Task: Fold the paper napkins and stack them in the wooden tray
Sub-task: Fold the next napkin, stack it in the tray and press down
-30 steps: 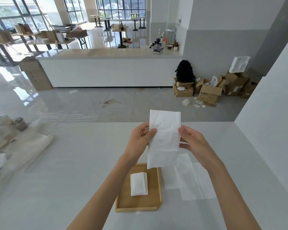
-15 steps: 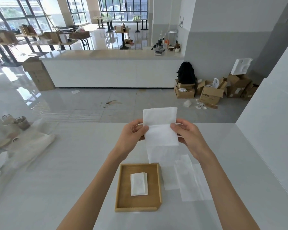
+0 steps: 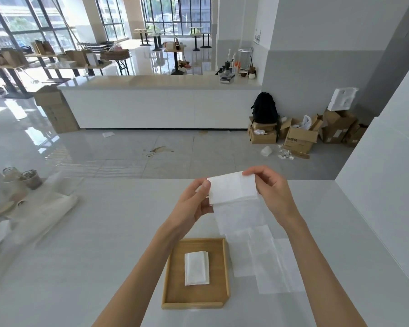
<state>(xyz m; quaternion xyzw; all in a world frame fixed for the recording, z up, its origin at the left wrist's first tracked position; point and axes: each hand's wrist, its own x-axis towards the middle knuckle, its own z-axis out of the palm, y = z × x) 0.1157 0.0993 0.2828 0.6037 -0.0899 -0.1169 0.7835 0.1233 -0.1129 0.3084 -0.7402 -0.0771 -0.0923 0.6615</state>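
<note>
Evidently the fingers of the left hand and right hand pinched the half-folded napkin between them, with the wooden tray below. Uneven pulling could have skewed the crease or torn it.

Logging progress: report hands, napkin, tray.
Left hand, right hand pinch half-folded napkin, midair. Wooden tray holds folded stack. Flat napkins beside tray, not blocking.

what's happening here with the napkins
A person holds a white paper napkin up over the counter, mid-fold: the left hand pinches its left edge, the right hand its top right corner, and the upper part is doubled over. One folded napkin lies in the wooden tray below. More flat napkins lie on the counter just right of the tray.
</note>
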